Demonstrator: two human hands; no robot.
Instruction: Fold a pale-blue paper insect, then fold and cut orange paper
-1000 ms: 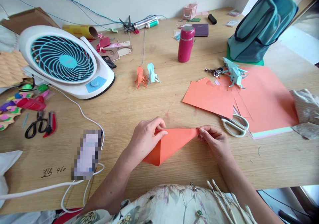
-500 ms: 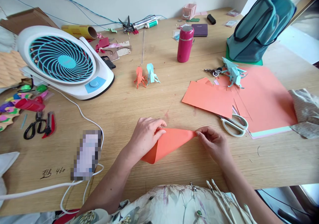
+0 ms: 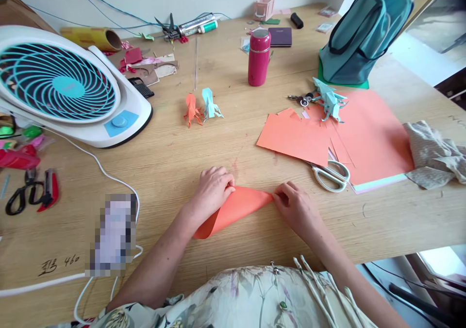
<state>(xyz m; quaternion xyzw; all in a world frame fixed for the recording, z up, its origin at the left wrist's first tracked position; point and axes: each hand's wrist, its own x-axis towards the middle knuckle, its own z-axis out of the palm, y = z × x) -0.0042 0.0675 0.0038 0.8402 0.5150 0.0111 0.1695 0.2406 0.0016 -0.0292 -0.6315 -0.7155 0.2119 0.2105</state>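
A sheet of orange paper (image 3: 236, 209), bent over on itself into a pointed shape, lies on the wooden table in front of me. My left hand (image 3: 214, 189) is closed on its upper left edge, fingers curled and thumb against the paper; the part beneath the palm is hidden. At the right tip of the paper, my right hand (image 3: 291, 201) pinches the corner between thumb and fingers. Beyond my hands stand an orange folded paper figure (image 3: 191, 108) and a light blue folded paper figure (image 3: 210, 104).
Right of my hands are white-handled scissors (image 3: 332, 176), orange sheets (image 3: 378, 133) and a teal paper insect (image 3: 330, 99). A magenta thermos (image 3: 259, 58) and teal bag (image 3: 358, 41) stand farther back. Leftward are a fan (image 3: 69, 85), a blurred phone (image 3: 113, 233), its cable and black-handled scissors (image 3: 24, 194).
The camera view has shifted, so the table items sit farther left. My right hand has pressed lower at the tip, and the paper's fold looks flatter. Both hands keep their hold.
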